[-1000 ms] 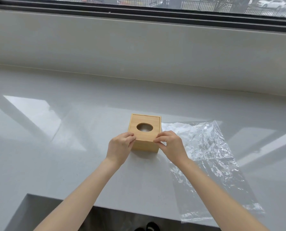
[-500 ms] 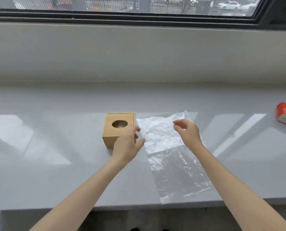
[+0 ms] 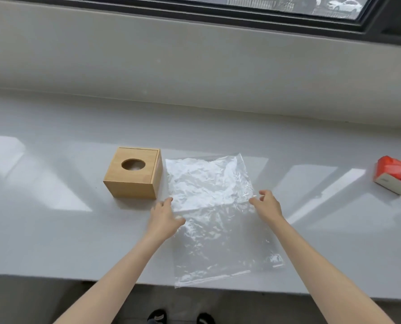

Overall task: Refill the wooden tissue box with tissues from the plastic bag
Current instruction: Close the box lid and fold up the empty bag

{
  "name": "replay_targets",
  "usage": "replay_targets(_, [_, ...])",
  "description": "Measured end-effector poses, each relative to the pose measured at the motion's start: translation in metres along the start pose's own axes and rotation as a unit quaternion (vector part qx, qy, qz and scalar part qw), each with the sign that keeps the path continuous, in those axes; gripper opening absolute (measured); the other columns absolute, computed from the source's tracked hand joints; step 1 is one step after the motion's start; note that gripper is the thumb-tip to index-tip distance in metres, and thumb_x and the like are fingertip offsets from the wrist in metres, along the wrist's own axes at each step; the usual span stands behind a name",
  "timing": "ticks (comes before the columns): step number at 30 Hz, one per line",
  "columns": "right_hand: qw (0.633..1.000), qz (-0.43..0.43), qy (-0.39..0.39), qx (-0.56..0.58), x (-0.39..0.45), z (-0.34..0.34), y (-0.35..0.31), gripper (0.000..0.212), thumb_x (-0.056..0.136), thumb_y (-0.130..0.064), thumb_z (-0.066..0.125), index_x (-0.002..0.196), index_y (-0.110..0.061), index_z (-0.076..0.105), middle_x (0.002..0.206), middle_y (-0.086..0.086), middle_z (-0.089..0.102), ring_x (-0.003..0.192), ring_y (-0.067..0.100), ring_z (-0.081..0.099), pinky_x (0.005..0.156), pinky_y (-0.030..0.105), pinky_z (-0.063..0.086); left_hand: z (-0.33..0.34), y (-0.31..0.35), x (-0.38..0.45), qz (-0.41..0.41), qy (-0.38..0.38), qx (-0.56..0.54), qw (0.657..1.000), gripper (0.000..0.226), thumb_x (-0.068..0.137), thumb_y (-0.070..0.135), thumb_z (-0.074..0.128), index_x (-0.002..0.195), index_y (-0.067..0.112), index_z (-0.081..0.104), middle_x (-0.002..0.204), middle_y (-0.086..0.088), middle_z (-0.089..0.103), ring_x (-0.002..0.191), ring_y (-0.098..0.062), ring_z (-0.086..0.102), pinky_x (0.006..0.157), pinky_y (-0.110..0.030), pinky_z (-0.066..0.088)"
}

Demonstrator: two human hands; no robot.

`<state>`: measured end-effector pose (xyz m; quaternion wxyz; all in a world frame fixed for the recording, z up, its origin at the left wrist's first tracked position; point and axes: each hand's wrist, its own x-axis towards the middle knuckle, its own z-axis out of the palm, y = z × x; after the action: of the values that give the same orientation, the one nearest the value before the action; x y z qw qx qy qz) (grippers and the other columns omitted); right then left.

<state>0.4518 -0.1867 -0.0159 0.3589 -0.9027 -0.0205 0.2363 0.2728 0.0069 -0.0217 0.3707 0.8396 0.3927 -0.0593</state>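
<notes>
The box [image 3: 134,173] sits left of centre on the worktop [image 3: 54,230], lid on, with something pale just visible through its oval hole, and nobody touches it now; a second ago both hands were at its front corners, and half a second ago the left one was still beside it. The left hand [image 3: 164,218] has since come off the box and down to the bag's left edge, fingers loosely spread, its thumb lying on or just over the film. The bag [image 3: 213,211] lies flat just right of the box, running back from the worktop's near edge, which it slightly overhangs; the tissues [image 3: 206,183] show as a white block in its far half. The right hand [image 3: 267,204] has dropped from the bag's far corner to its right edge, fingers half curled and open, pinching nothing that I can see. Far right, near the worktop's end, lies a red pack [image 3: 393,176]. Judging by this shift, attention has moved from box to bag, and getting the tissues out likely comes next.
</notes>
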Motion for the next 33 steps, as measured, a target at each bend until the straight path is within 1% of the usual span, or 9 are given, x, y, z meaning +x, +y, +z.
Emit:
replay_targets(5, [0.999, 0.018, -0.020, -0.019, 0.011, 0.007, 0.003, 0.060, 0.083, -0.015, 0.063, 0.136, -0.003, 0.037, 0.132, 0.016, 0.050, 0.119, 0.031, 0.051, 0.092, 0.032, 0.041, 0.016, 0.006, -0.001, -0.002, 0.035, -0.033, 0.999, 0.066, 0.081, 0.018, 0.065, 0.139, 0.008, 0.035, 0.139, -0.013, 0.045, 0.131, -0.027, 0.038, 0.103, -0.031, 0.033])
replay_targets(9, [0.999, 0.024, -0.011, -0.026, 0.012, 0.011, 0.007, 0.049, 0.077, -0.003, 0.063, 0.124, -0.003, 0.050, 0.107, 0.013, 0.060, 0.105, 0.030, 0.057, 0.087, 0.034, 0.046, 0.022, 0.010, -0.003, -0.016, 0.072, -0.102, 0.992, 0.062, 0.077, 0.008, 0.067, 0.135, 0.012, 0.043, 0.131, -0.012, 0.054, 0.121, -0.025, 0.050, 0.099, -0.033, 0.040])
replay_targets(11, [1.000, 0.026, -0.004, -0.002, 0.015, 0.011, 0.010, 0.042, 0.075, 0.001, 0.061, 0.116, -0.004, 0.060, 0.093, 0.008, 0.059, 0.091, 0.026, 0.057, 0.079, 0.031, 0.047, 0.022, 0.011, -0.003, -0.022, 0.083, -0.137, 0.987, 0.059, 0.077, 0.002, 0.064, 0.132, 0.014, 0.045, 0.128, -0.011, 0.054, 0.116, -0.024, 0.054, 0.096, -0.034, 0.043])
replay_targets(14, [0.999, 0.022, -0.007, 0.048, 0.015, 0.009, 0.013, 0.028, 0.079, 0.000, 0.057, 0.103, -0.007, 0.068, 0.089, 0.008, 0.064, 0.077, 0.022, 0.056, 0.064, 0.025, 0.043, 0.019, 0.012, 0.000, -0.044, 0.092, -0.215, 0.971, 0.059, 0.077, -0.004, 0.061, 0.131, 0.017, 0.046, 0.128, -0.012, 0.050, 0.111, -0.026, 0.055, 0.088, -0.033, 0.045])
replay_targets(19, [0.991, 0.007, 0.015, 0.131, 0.015, 0.000, 0.010, 0.019, 0.086, -0.001, 0.050, 0.100, -0.008, 0.062, 0.078, 0.009, 0.061, 0.057, 0.015, 0.054, 0.053, 0.025, 0.043, 0.005, 0.012, 0.005, -0.091, 0.085, -0.357, 0.926, 0.068, 0.076, -0.004, 0.069, 0.135, 0.016, 0.041, 0.131, -0.017, 0.046, 0.118, -0.030, 0.050, 0.091, -0.040, 0.050])
replay_targets(24, [0.963, -0.014, 0.018, 0.270, 0.011, -0.013, 0.001, 0.032, 0.088, 0.003, 0.049, 0.112, -0.018, 0.047, 0.068, 0.008, 0.056, 0.054, 0.020, 0.049, 0.055, 0.028, 0.045, -0.014, 0.018, 0.006, -0.049, 0.060, -0.464, 0.883, 0.069, 0.078, -0.010, 0.065, 0.136, 0.016, 0.038, 0.099, -0.018, 0.062, 0.086, -0.021, 0.059, 0.067, -0.020, 0.049])
replay_targets(26, [0.956, -0.027, 0.027, 0.289, 0.009, -0.018, -0.005, 0.032, 0.089, 0.002, 0.048, 0.112, -0.020, 0.053, 0.069, 0.007, 0.056, 0.055, 0.018, 0.047, 0.055, 0.026, 0.044, -0.021, 0.024, 0.006, -0.022, 0.055, -0.451, 0.890, 0.061, 0.079, -0.011, 0.063, 0.133, 0.014, 0.045, 0.083, -0.008, 0.065, 0.076, -0.013, 0.061, 0.064, -0.016, 0.048])
replay_targets(29, [0.953, -0.035, 0.029, 0.301, 0.010, -0.025, -0.015, 0.030, 0.090, 0.003, 0.045, 0.109, -0.011, 0.064, 0.069, 0.004, 0.055, 0.057, 0.013, 0.046, 0.052, 0.018, 0.044, -0.032, 0.031, 0.008, 0.023, 0.065, -0.385, 0.920, 0.045, 0.080, -0.011, 0.062, 0.122, 0.003, 0.059, 0.077, 0.000, 0.065, 0.064, 0.002, 0.063, 0.062, -0.007, 0.048])
replay_targets(33, [0.954, -0.070, 0.026, 0.290, 0.007, -0.041, -0.035, 0.030, 0.085, 0.005, 0.047, 0.105, -0.002, 0.068, 0.075, -0.001, 0.058, 0.065, 0.011, 0.048, 0.058, 0.016, 0.043, -0.055, 0.047, 0.008, 0.094, 0.132, -0.224, 0.961, 0.033, 0.078, 0.000, 0.067, 0.111, 0.005, 0.066, 0.082, -0.001, 0.066, 0.074, -0.010, 0.060, 0.064, -0.003, 0.045])
